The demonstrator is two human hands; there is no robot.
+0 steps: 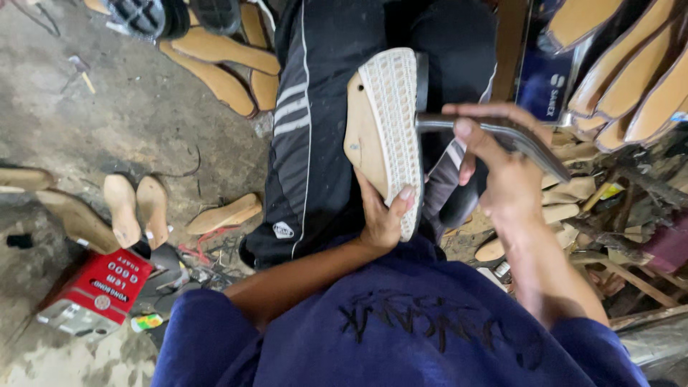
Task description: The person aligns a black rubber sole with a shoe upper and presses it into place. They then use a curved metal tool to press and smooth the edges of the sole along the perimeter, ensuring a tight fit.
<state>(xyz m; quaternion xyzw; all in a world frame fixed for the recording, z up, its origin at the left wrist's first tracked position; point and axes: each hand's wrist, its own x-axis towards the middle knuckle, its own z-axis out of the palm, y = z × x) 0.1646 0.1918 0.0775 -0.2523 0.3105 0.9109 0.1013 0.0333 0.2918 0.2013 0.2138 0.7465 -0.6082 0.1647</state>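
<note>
My left hand grips the near end of a shoe with a white woven upper, stretched over a tan wooden last, and holds it upright on my lap. My right hand is closed on a grey metal tool whose flat tip touches the right edge of the shoe. My legs are in black trousers with white stripes, and my blue shirt fills the lower part of the view.
Tan wooden lasts lie on the dirty concrete floor at left and at the top. A red tin stands at lower left. More lasts are stacked at the right, above wooden scraps and clutter.
</note>
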